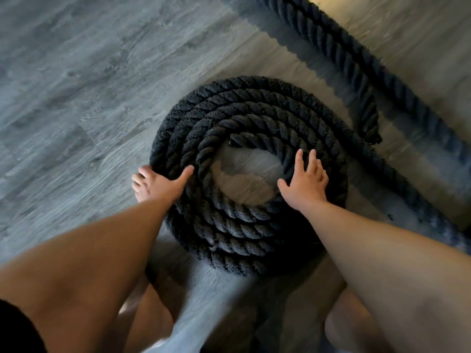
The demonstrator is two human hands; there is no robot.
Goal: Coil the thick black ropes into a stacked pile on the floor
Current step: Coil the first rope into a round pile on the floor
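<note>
Rope coil [244, 233] of thick, twisted black strands lies flat on the grey wood-plank floor [89, 85], wound in several rings around a bare patch of planks at its middle, just in front of the person's bent legs [150, 317]. At the coil's left outer edge the left hand [158, 186] holds the rings: its thumb [187, 173] stretches straight across the top of the outer turns while the other fingers [139, 180] bend down over the outside wall of the coil, touching the floor beside it. On the right side, the right hand [305, 186] lies palm-down on the inner turns, its fingers [299, 159] straight and spread, pressing on the rope without closing on it. Both forearms reach forward from the near side. From the coil's far right side the outer turn swings away and trails off across the floor toward the right. Well apart from the coil, a straight rope length [356, 59] runs diagonally over the far right part of the floor, where the planks are lit warm yellow; whether it joins the trailing turn cannot be told.
</note>
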